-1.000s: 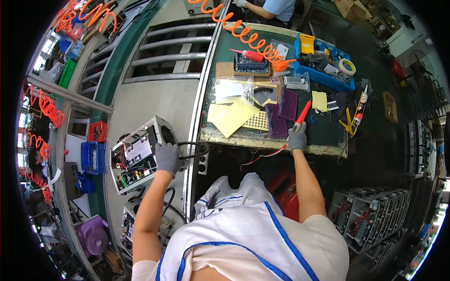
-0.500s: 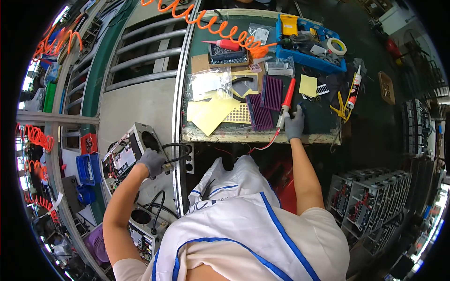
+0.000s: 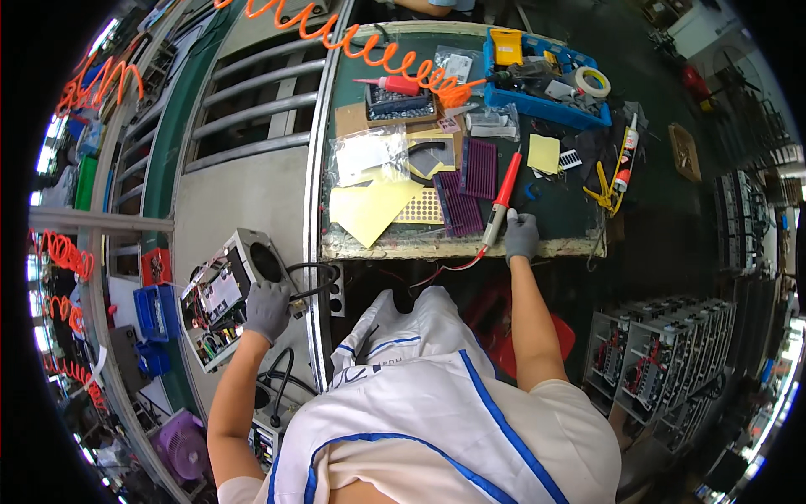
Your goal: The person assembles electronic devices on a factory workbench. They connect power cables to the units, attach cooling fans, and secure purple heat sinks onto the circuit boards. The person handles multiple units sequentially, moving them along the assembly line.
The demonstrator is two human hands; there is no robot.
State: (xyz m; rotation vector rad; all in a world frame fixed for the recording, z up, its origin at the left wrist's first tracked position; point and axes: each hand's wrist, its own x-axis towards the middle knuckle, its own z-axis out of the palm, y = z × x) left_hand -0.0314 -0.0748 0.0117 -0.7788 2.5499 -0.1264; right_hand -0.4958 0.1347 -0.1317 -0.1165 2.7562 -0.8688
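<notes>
My left hand [image 3: 269, 309], in a grey glove, grips the near right edge of an open metal equipment chassis [image 3: 262, 262]. The chassis has a round opening, and circuit boards and wires show inside. A black cable [image 3: 312, 286] runs from it beside the hand. At the workbench's front edge, my gloved right hand [image 3: 521, 237] has its thumb apart from bent fingers, with nothing visible in it. Just left of it lies a red-and-grey test probe [image 3: 502, 202] with a lead hanging over the edge. A small blue piece [image 3: 531, 191] lies beyond that hand.
Purple finned blocks [image 3: 458, 203], yellow sheets [image 3: 369, 210] and a screw box [image 3: 401, 105] lie on the workbench [image 3: 562, 214]. Farther back are a blue bin [image 3: 546, 105] and a yellow caulking gun [image 3: 606, 191]. An orange coiled hose [image 3: 369, 49] hangs above. Another chassis [image 3: 267, 437] stands near my left arm.
My right hand has drawn back toward the bench edge, leaving the small blue piece in plain sight. My left hand has shifted along the chassis, which now shows more of its inside.
</notes>
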